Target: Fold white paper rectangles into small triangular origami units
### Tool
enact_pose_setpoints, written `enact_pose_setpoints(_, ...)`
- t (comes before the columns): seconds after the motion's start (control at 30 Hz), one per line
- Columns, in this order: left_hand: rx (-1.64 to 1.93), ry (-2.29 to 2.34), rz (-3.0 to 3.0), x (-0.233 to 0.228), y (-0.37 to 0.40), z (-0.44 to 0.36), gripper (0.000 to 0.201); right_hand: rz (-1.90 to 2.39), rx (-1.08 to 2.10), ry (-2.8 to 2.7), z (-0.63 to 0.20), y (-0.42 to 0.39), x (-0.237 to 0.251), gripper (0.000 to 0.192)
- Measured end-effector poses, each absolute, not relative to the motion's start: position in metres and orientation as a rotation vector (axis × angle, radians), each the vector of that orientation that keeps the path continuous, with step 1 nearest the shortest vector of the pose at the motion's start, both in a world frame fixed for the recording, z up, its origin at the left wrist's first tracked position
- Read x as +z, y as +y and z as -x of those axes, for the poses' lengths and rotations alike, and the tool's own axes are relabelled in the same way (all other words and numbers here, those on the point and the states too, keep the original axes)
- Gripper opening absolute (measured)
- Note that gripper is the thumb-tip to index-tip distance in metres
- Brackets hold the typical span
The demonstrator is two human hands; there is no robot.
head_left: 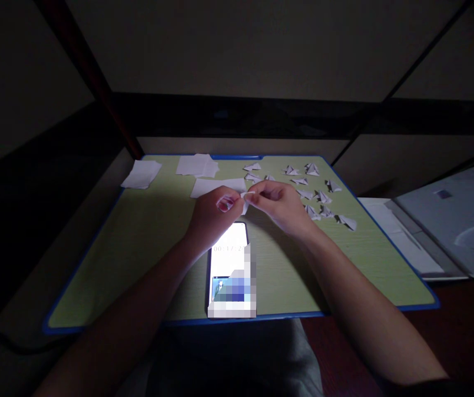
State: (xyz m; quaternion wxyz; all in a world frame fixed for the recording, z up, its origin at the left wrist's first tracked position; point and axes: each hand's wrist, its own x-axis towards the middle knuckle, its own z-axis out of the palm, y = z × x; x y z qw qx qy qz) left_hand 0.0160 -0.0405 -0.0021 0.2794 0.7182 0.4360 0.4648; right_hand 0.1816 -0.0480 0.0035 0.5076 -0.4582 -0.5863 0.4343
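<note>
Left hand (214,212) and right hand (280,204) both pinch small paper piece (245,202) between fingertips, above lit phone (229,264) on green lap desk (137,248). Dim light: keep edges aligned, crease firmly. Folded paper shapes (315,193) lie right; flat slips (197,165) far side.

Both hands (248,207) pinch a small paper piece (245,203).

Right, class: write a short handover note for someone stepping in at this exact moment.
Left hand and right hand together pinch one small white paper piece above the green lap desk.
Flat paper slips lie at the far left; about a dozen folded paper shapes lie at the far right.
A lit phone lies below the hands.
Done: the folded pile. Left: the flat slips.
</note>
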Motion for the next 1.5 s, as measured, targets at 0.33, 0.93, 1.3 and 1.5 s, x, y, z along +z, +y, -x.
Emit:
enact_pose_setpoints(0.33,1.227,1.215,-2.027,0.001,-0.044,-0.014,0.008,1.086,0.980,-1.471,-0.184,-0.051,0.006,0.017)
enact_pose_setpoints(0.93,1.227,1.048,-1.803,0.002,-0.039,-0.013,0.010,1.042,1.026,-1.329,-0.191,-0.046,0.003,0.015)
enact_pose_setpoints(1.3,1.176,1.008,-1.754,0.004,-0.038,-0.011,0.011,1.023,1.037,-1.303,-0.194,-0.045,0.001,0.014)
enact_pose_setpoints(1.5,1.225,0.997,-1.751,0.002,-0.038,-0.011,0.009,1.006,1.057,-1.246,-0.194,-0.044,0.002,0.013)
